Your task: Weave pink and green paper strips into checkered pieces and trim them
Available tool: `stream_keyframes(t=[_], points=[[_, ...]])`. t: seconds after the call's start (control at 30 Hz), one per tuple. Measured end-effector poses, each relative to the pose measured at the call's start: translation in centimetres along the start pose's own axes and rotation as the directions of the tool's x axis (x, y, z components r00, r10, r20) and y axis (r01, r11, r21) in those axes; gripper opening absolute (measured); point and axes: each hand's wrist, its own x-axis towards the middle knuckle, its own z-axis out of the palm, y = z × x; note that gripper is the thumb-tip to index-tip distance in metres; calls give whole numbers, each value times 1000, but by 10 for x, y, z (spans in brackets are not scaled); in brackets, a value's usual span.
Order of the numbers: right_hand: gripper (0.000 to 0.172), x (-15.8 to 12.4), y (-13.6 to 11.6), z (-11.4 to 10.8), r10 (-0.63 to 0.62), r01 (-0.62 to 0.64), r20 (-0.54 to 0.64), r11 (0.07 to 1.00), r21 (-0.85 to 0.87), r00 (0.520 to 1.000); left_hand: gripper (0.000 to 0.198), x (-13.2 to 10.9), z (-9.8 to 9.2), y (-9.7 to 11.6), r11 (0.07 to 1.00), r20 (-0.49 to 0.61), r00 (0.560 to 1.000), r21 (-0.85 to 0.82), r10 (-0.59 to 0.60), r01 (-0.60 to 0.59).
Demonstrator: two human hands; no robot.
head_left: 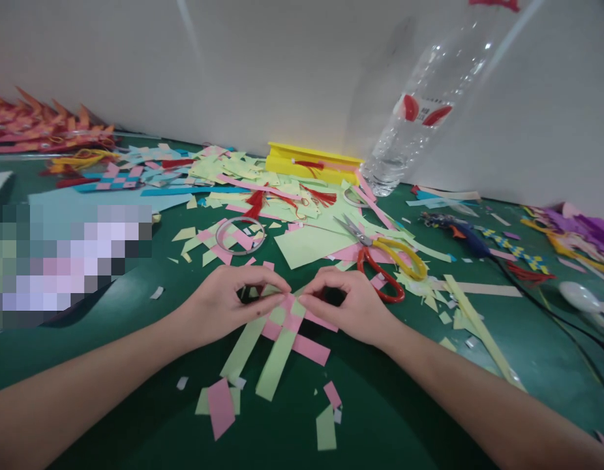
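Between my hands is a small weave of pink and pale green paper strips (293, 321), its strip ends pointing down and to the right. My left hand (238, 297) pinches the weave's upper left edge between thumb and fingers. From the other side, my right hand (348, 300) pinches its upper right edge, with the fingertips of both hands close together. Just beyond my right hand lie scissors (375, 248) with one red and one yellow handle loop, blades slightly apart. A roll of clear tape (240, 236) rests on the table beyond my left hand.
Paper scraps (243, 166) cover the green table (150, 405) toward the wall. A clear plastic bottle (419, 117) leans there beside a yellow folded-paper piece (312, 163). Red tassels (256, 203) lie among scraps. A dark cable (531, 287) and a white plastic spoon (578, 297) are at right.
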Motion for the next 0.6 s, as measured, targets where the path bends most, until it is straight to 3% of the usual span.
stream_keyframes(t=[0.23, 0.4, 0.6], points=[[13, 0, 3, -1, 93, -99, 77, 991, 89, 993, 22, 0, 2, -1, 1000, -27, 999, 4, 18, -18], [13, 2, 6, -3, 125, -133, 67, 981, 144, 990, 39, -1, 3, 6, 992, -75, 991, -66, -110, 105], [22, 6, 12, -6, 227, -211, -27, 937, 278, 973, 57, -2, -2, 13, 911, 20, 956, -299, -293, 285]])
